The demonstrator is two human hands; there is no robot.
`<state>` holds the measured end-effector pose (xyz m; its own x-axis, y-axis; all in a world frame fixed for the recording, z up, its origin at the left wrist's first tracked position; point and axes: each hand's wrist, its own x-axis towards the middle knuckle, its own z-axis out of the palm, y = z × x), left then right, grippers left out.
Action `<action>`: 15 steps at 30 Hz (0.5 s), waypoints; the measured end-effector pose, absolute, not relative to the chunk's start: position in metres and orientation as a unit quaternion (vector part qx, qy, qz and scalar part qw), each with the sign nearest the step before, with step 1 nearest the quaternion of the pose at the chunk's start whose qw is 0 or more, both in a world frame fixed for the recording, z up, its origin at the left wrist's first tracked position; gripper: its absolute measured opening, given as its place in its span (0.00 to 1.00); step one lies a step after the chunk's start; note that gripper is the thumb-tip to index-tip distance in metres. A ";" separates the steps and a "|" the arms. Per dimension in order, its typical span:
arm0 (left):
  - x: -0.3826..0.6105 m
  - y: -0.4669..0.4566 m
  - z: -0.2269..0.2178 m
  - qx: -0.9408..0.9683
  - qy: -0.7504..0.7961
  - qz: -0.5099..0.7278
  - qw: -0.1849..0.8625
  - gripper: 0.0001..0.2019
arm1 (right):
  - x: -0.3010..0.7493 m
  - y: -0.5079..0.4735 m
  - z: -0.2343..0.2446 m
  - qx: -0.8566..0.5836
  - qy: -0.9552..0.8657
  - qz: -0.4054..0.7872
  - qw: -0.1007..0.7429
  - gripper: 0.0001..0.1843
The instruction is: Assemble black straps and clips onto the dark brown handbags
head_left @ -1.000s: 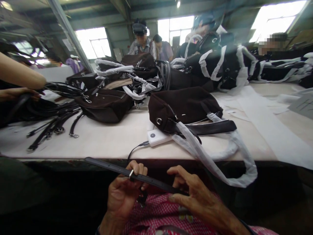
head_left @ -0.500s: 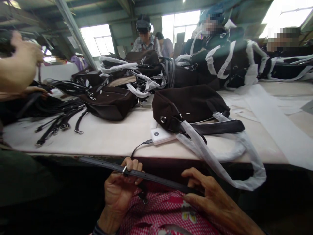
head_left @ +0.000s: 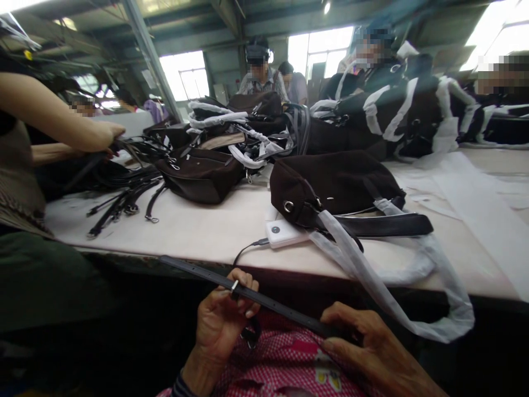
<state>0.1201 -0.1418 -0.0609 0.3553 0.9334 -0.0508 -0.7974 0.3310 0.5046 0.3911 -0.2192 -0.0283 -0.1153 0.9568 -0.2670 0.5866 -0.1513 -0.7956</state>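
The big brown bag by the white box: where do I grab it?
Probably by the pale-wrapped handle, coming from the front: its loop hangs past the near edge of the table, open to reach. The bag itself looks broad and bulky, so likely harder to hold.

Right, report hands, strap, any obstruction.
Left hand gripping black strap at metal loop. Right hand at strap's lower stretch. Wrapped bag handle overhanging table, apart from strap.

Single view, worn at head, facing forward and down. Left hand [head_left: 221, 322] and right hand [head_left: 366, 336] close, low in frame; worktable [head_left: 206, 227] beyond; windows [head_left: 185, 74] far back.
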 end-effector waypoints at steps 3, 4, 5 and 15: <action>0.125 -0.144 -0.064 0.209 0.159 0.529 0.807 0.06 | 0.388 -0.216 -0.033 -0.620 -0.623 0.425 0.217 0.14; 0.126 -0.145 -0.064 0.213 0.157 0.526 0.809 0.06 | 0.387 -0.214 -0.036 -0.616 -0.626 0.427 0.214 0.14; 0.126 -0.145 -0.063 0.217 0.155 0.523 0.809 0.07 | 0.387 -0.213 -0.038 -0.613 -0.629 0.429 0.212 0.14; 0.121 -0.143 -0.060 0.214 0.156 0.533 0.804 0.06 | 0.393 -0.214 -0.061 -0.620 -0.622 0.436 0.199 0.19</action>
